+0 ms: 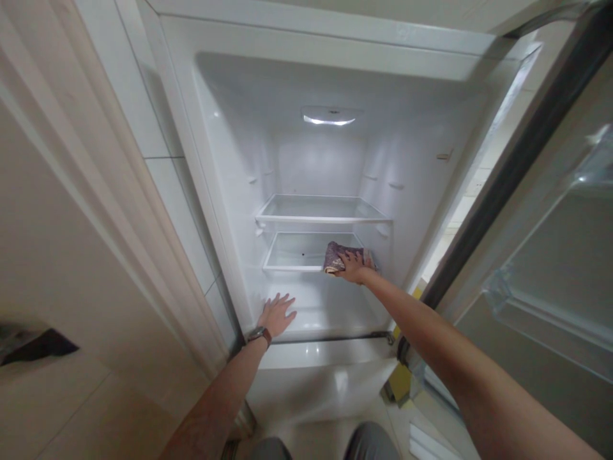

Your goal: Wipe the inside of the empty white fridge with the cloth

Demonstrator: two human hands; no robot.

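The right hand reaches deep into the open fridge, just right of the frame's middle. It lies palm down on a bunched cloth, fingers loosely spread over the top, pressing on it rather than pinching it. The cloth is purplish with a paler pattern and sits on the front right part of the lower shelf, against its front edge. Its long axis runs side to side along that edge, with the loose end poking out left of the fingers.

The left hand is lower and further left in the frame. It rests flat on the white floor of the compartment with fingers fanned wide and holds nothing. A watch with a dark strap sits on that wrist.

Above the cloth is the upper shelf, clear glass with a white rim, and the lamp glows at the top of the back wall. The door stands open at the right of the frame. A faint mark on the top frame is too blurred to read.
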